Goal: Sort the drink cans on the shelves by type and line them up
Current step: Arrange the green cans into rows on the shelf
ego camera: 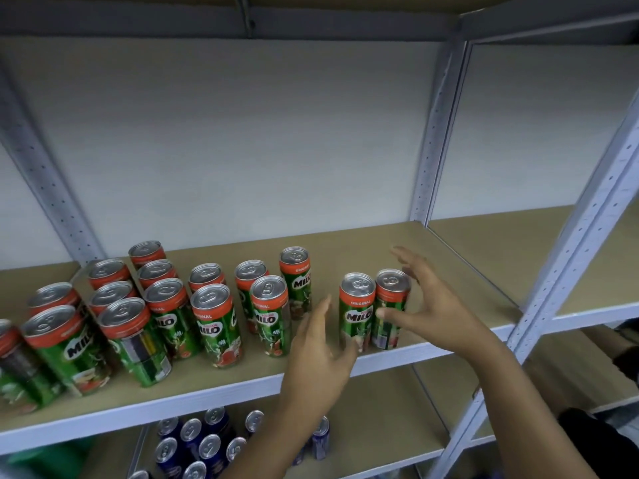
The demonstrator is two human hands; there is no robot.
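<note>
Spread both hands, left hand (316,354) and right hand (428,305), around two Milo cans (375,311) between them, holding neither, probably to herd them leftward toward the rest.

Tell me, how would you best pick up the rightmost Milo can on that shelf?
Grip the rightmost Milo can around the middle of its round side wall, coming from the right and front, where the shelf is bare. It stands upright, and its neighbour can crowds its left. The right hand is already open around it.
</note>
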